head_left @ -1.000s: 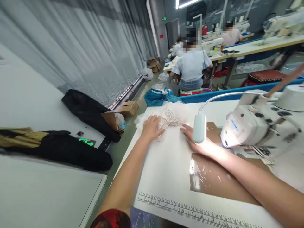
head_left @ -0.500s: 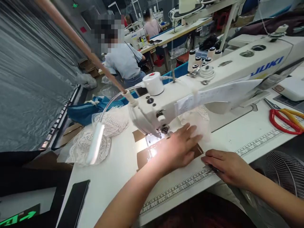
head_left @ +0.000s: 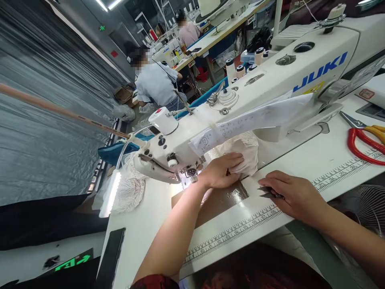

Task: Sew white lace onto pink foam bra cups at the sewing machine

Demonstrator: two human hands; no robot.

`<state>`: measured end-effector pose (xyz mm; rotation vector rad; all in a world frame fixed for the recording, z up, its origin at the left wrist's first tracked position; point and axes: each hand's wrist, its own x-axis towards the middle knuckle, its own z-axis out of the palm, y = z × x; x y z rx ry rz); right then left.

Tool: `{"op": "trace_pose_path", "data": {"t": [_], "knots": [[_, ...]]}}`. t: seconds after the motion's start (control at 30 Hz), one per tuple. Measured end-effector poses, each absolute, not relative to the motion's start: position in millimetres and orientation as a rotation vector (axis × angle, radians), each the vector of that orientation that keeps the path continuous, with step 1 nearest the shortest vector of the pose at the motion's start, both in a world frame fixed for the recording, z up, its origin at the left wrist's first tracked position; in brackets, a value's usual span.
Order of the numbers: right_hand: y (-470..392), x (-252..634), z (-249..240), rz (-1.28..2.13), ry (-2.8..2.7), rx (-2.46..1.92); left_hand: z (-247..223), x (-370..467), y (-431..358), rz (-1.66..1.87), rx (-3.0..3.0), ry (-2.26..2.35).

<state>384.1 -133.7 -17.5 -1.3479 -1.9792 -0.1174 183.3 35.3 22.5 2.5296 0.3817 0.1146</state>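
Note:
A white JUKI sewing machine point(head_left: 258, 88) stands across the table, its lit needle area partly hidden by my left forearm. My left hand point(head_left: 222, 170) reaches under the machine arm, right of the needle, with its fingers closed on a bunched piece of white lace fabric point(head_left: 248, 154). A shiny brown plate point(head_left: 216, 204) lies beneath that hand on the tabletop. In my right hand point(head_left: 296, 196), above the table's front part, is a small pair of dark thread snips point(head_left: 270, 192), blades pointing left.
Red and yellow scissors point(head_left: 357, 138) lie at the right. A printed ruler point(head_left: 234, 235) runs along the front edge. More white lace point(head_left: 129, 192) is piled left of the machine beside a bright lamp point(head_left: 111, 192). A person point(head_left: 158, 82) sits at another machine behind.
The view has shifted. My left hand's spread fingers have closed on the lace fabric. My right hand stays near the front edge, the snips in it now showing more plainly.

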Motion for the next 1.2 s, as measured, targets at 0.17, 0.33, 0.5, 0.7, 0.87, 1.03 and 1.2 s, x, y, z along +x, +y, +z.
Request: {"op": "trace_pose_path", "data": {"t": [0.17, 0.33, 0.5, 0.7, 0.87, 1.03, 1.2], "knots": [[-129, 380, -19, -0.177, -2.007, -1.415, 22, 179, 35, 0.15, 2.477, 0.361], [-122, 374, -23, -0.211, -2.128, -1.466, 22, 179, 36, 0.205, 2.339, 0.46], [-125, 375, -22, -0.206, -2.134, -1.497, 20, 181, 17, 0.59, 2.301, 0.673], [-127, 378, -20, -0.195, -2.125, -1.513, 38, 174, -26, 1.057, 2.559, 0.567], [-135, 382, -22, -0.115, -2.074, -1.454, 38, 162, -36, 1.169, 2.57, 0.651], [-142, 362, -19, -0.069, -2.286, -1.131, 35, 162, -38, 1.165, 2.6, 0.682], [-138, 331, -10, 0.207, -2.531, -1.213, 58, 148, -61, 1.159, 2.821, 0.539]]}}
